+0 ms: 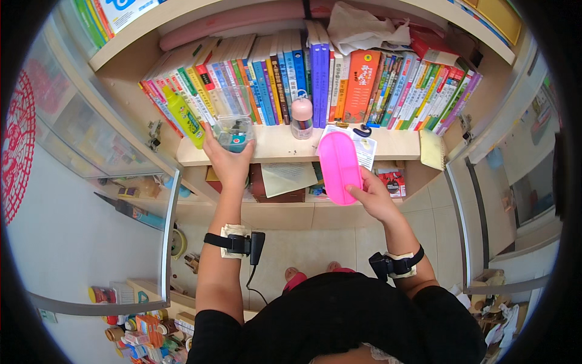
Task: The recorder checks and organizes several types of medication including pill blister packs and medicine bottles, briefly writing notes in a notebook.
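Note:
My left hand (229,157) is around the near side of a clear plastic box (237,142) with small items inside, its hinged-looking clear lid (232,101) raised against the books. A yellow-green bottle (184,116) stands tilted just left of that hand. In my right hand (375,193) is a pink oval plastic tray or lid (338,168), gripped at its lower right edge, over the shelf front. Beneath it lies a printed paper sheet (367,148). A pink-capped clear bottle (302,118) with colored things inside stands between the hands. A dark blue curved object (362,132) lies behind the sheet.
A row of books (268,91) fills the back of the shelf (282,148). A yellow notepad (431,149) overhangs the shelf's right end. Papers (288,177) lie in the compartment below. Open glass doors (170,236) flank both sides. A crumpled cloth or bag (363,29) rests on the books.

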Available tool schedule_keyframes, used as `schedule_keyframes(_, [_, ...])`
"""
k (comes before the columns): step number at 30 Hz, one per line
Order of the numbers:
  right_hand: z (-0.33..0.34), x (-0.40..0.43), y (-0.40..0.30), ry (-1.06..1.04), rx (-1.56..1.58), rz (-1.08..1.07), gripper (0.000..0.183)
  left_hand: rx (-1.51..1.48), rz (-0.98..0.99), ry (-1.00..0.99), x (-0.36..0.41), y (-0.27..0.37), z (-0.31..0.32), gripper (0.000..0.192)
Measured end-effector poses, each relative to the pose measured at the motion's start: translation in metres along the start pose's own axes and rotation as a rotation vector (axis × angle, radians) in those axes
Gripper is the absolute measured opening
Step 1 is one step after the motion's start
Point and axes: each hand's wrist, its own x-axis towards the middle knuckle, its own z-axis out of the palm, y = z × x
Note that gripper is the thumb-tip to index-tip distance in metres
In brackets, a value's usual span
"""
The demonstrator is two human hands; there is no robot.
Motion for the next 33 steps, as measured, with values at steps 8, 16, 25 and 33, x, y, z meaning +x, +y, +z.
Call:
schedule_keyframes(8, [0.001,-0.012,-0.003,-0.033,-0.004,0.030,0.036,-0.040,0.234,-0.083,-0.037,0.022,-0.007,0.086])
schedule_keyframes(16, [0.009,-0.009,-0.012,-0.409,-0.241,0.087,0.034,-0.736,-0.229,-0.810,-0.092,0.044,-0.010,0.038])
schedule_keyframes(25, [0.006,-0.009,0.001,-0.141,-0.009,0.075,0.029,-0.798,-0.338,-0.882,-0.087,0.056,-0.001,0.025])
schedule_keyframes(33, [-0.007,-0.021,-0.007,0.116,-0.166,-0.051,0.026,-0.695,-0.092,-0.974,-0.097,0.097,0.038,0.029])
